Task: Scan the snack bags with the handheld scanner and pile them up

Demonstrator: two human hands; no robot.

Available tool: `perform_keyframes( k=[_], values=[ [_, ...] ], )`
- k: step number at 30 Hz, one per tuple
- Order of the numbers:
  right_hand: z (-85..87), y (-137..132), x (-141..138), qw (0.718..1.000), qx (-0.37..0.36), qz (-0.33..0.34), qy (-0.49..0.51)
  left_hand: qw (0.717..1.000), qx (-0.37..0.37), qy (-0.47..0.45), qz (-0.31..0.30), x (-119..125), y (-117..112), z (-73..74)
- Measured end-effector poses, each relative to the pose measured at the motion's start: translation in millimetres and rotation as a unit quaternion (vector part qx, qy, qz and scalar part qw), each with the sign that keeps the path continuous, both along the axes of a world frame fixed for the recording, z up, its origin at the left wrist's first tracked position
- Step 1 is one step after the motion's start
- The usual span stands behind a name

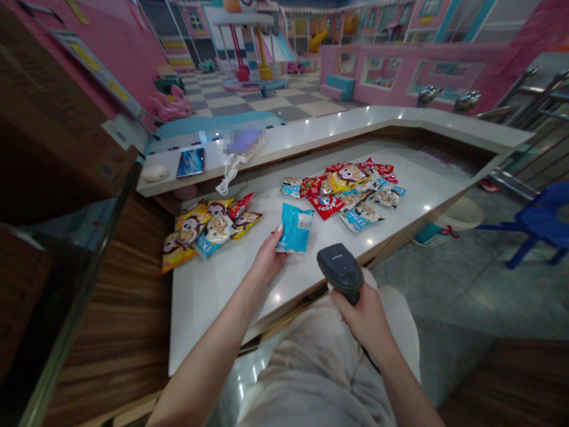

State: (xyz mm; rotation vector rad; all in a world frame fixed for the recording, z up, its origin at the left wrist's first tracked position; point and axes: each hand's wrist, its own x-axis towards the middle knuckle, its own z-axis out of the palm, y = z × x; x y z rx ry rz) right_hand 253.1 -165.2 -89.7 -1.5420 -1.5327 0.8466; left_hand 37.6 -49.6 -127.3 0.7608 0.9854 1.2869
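My left hand (269, 258) grips the lower left corner of a light blue snack packet (296, 228) and holds it over the white counter (208, 290), back side up, with a white label showing. My right hand (364, 317) is wrapped round the handle of a dark grey barcode scanner (341, 270), whose head points toward the packet, a short way to its right. A pile of yellow and blue snack packets (208, 228) lies to the left of my left hand. A larger heap of red, yellow and blue packets (351, 190) lies farther back on the right.
A raised white ledge (355, 121) runs behind the counter, with a tablet (191, 162), a small white dish (153, 173) and a white cable (229, 172). A wooden cabinet (48, 148) stands at my left. A blue plastic chair (542, 222) and a bucket (448, 222) are on the floor right.
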Motion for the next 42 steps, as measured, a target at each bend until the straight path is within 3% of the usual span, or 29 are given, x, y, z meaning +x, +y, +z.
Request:
perform_keyframes(
  k=[2, 3, 4, 6, 8, 10, 12, 14, 16, 18, 21, 23, 31, 35, 38, 42],
  values=[
    [-0.5, 0.4, 1.2, 1.0, 0.004, 0.004, -0.004, 0.99, 0.043, 0.104, 0.09, -19.5, -8.3, 10.9],
    [-0.8, 0.7, 1.6, 1.0, 0.006, 0.007, -0.005, 0.971, 0.08, 0.179, 0.137, -32.1, -13.5, 17.4],
    [-1.1, 0.9, 1.7, 1.0, 0.009, 0.009, -0.005, 0.939, 0.124, 0.265, 0.18, -46.0, -18.8, 24.3],
    [-1.6, 1.0, 1.2, 1.0, 0.016, 0.011, -0.006, 0.845, 0.196, 0.432, 0.245, -75.5, -27.7, 37.2],
    [-1.8, 0.6, -0.1, 1.0, 0.026, 0.01, -0.01, 0.756, 0.23, 0.548, 0.274, -103.0, -31.1, 46.8],
    [-1.7, -0.2, -1.5, 0.999, 0.028, 0.011, -0.012, 0.708, 0.237, 0.601, 0.285, -124.5, -27.8, 51.1],
    [-1.6, -1.0, -2.7, 1.0, 0.021, 0.014, -0.009, 0.701, 0.226, 0.614, 0.284, -138.5, -20.0, 50.4],
    [-1.7, -1.4, -3.1, 1.0, 0.015, 0.016, -0.007, 0.718, 0.216, 0.604, 0.27, -145.8, -11.3, 47.2],
    [-2.2, -1.6, -2.3, 1.0, 0.017, 0.015, -0.006, 0.733, 0.222, 0.588, 0.259, -147.9, -4.7, 44.8],
    [-3.0, -1.7, -0.2, 1.0, 0.018, 0.014, 0.0, 0.728, 0.242, 0.584, 0.267, -144.6, -0.8, 45.6],
    [-4.4, -2.0, 4.5, 1.0, 0.02, 0.004, 0.009, 0.695, 0.274, 0.605, 0.274, -124.6, 2.5, 50.4],
    [-5.2, -2.8, 8.0, 1.0, 0.019, -0.005, 0.004, 0.692, 0.296, 0.616, 0.233, -98.0, 6.1, 50.7],
    [-7.8, -9.3, 23.4, 0.999, 0.01, -0.04, 0.001, 0.719, 0.403, 0.561, -0.085, 75.3, 48.2, 16.4],
    [-6.5, -11.2, 30.7, 0.998, 0.005, -0.064, 0.008, 0.701, 0.423, 0.556, -0.14, 145.4, 77.8, 2.9],
    [-4.0, -11.6, 33.8, 0.998, 0.008, -0.069, 0.006, 0.686, 0.391, 0.594, -0.154, 170.9, 91.7, -7.2],
    [-2.9, -11.6, 34.2, 0.997, 0.005, -0.073, 0.005, 0.691, 0.382, 0.59, -0.165, 166.3, 90.5, -15.5]
  ],
)
